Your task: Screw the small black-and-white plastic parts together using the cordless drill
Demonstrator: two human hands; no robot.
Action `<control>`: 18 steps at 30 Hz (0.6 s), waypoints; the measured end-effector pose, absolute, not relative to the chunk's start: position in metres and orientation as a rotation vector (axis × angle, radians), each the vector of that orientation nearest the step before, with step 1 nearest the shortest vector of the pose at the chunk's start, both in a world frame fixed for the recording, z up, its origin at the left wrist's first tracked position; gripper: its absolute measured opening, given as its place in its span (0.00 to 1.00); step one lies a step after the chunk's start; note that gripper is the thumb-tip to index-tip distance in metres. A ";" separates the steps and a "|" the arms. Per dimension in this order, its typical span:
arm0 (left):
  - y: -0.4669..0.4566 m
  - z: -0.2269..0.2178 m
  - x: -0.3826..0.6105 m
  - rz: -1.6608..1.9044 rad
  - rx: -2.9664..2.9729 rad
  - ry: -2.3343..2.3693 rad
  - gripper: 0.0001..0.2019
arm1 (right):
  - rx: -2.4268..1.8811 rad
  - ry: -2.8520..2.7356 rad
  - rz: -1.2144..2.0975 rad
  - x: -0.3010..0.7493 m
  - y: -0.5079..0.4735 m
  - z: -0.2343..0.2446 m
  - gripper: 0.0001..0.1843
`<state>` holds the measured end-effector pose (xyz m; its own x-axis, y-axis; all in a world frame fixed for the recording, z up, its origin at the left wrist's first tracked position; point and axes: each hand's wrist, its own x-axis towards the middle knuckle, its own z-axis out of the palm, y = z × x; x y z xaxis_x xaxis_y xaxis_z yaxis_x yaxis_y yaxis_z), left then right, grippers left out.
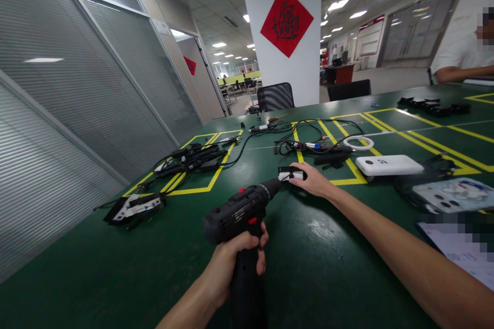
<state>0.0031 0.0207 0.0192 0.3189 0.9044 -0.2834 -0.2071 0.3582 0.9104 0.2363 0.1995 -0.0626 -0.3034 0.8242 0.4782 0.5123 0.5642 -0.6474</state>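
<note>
My left hand (226, 264) is wrapped round the handle of a black cordless drill (235, 216) with red buttons. The drill points forward and right, its chuck (270, 188) close to a small black-and-white part (285, 177). Whether the tip touches that part I cannot tell. My right hand (313, 181) grips the part from its right side, fingers closed over it near the green table top (185, 267). Part of it is hidden behind the fingers.
Bundled black cables (193, 157) and a black-and-white piece (141, 207) lie left. Ahead are more cables, pen-like tools (309, 146) and a white ring (358, 143). A white power bank (388, 165) and a phone (455, 195) lie right. A person (455, 56) sits far right.
</note>
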 end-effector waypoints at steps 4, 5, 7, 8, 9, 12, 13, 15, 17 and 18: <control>0.022 0.019 0.003 0.876 0.908 0.957 0.09 | -1.074 -1.978 0.477 0.237 0.200 -0.062 0.26; 0.022 0.019 0.003 0.876 0.914 0.959 0.09 | -1.072 -1.980 0.477 0.237 0.200 -0.062 0.26; 0.021 0.019 0.003 0.876 0.928 0.963 0.09 | -1.071 -1.982 0.480 0.237 0.200 -0.062 0.26; 0.021 0.019 0.003 0.876 0.931 0.964 0.09 | -1.072 -1.982 0.483 0.237 0.200 -0.062 0.26; 0.021 0.019 0.003 0.877 0.928 0.965 0.09 | -1.073 -1.978 0.485 0.237 0.199 -0.062 0.26; 0.020 0.019 0.003 0.880 0.904 0.960 0.09 | -1.075 -1.963 0.491 0.236 0.199 -0.062 0.26; 0.020 0.018 0.003 0.881 0.898 0.959 0.09 | -1.075 -1.959 0.493 0.236 0.199 -0.063 0.26; 0.021 0.018 0.003 0.882 0.891 0.960 0.09 | -1.074 -1.954 0.497 0.236 0.199 -0.063 0.26; 0.021 0.018 0.003 0.881 0.890 0.965 0.09 | -1.072 -1.956 0.498 0.236 0.199 -0.063 0.26; 0.021 0.018 0.003 0.880 0.891 0.966 0.09 | -1.071 -1.958 0.498 0.236 0.200 -0.063 0.26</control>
<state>0.0031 0.0212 0.0180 0.3095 0.9043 -0.2940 -0.2087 0.3662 0.9068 0.2361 0.1995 -0.0627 -0.2930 0.8285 0.4772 0.5001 0.5582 -0.6621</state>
